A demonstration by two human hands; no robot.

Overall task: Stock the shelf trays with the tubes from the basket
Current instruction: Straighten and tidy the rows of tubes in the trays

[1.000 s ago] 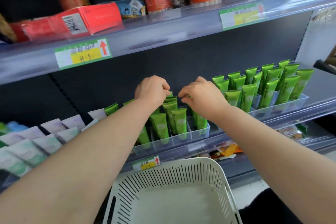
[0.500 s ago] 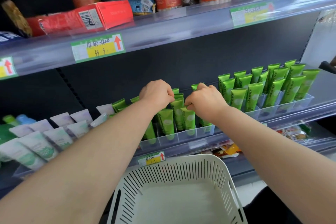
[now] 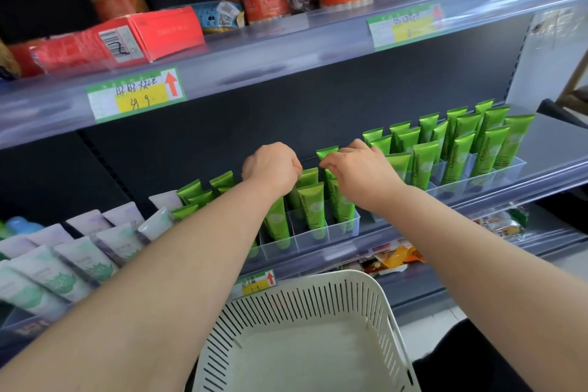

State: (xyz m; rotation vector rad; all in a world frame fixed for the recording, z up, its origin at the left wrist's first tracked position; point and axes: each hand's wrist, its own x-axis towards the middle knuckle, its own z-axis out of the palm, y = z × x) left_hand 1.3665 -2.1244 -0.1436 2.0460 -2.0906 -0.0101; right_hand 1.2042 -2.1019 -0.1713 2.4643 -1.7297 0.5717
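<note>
Green tubes stand upright in a clear plastic shelf tray on the middle shelf. My left hand is curled over the tops of the tubes at the tray's back; what its fingers hold is hidden. My right hand pinches the crimped top of a green tube standing in the tray's right rows. A second clear tray to the right holds several more green tubes. The white slotted basket sits below my arms, and no tubes show in it.
White and pale purple tubes fill the shelf to the left. The upper shelf with red boxes and jars overhangs my hands. Snack packets lie on the lower shelf behind the basket.
Both hands stayed at the tube tops in the middle tray. The right hand now pinches one tube's top edge, and the view shifted slightly left and closer.
</note>
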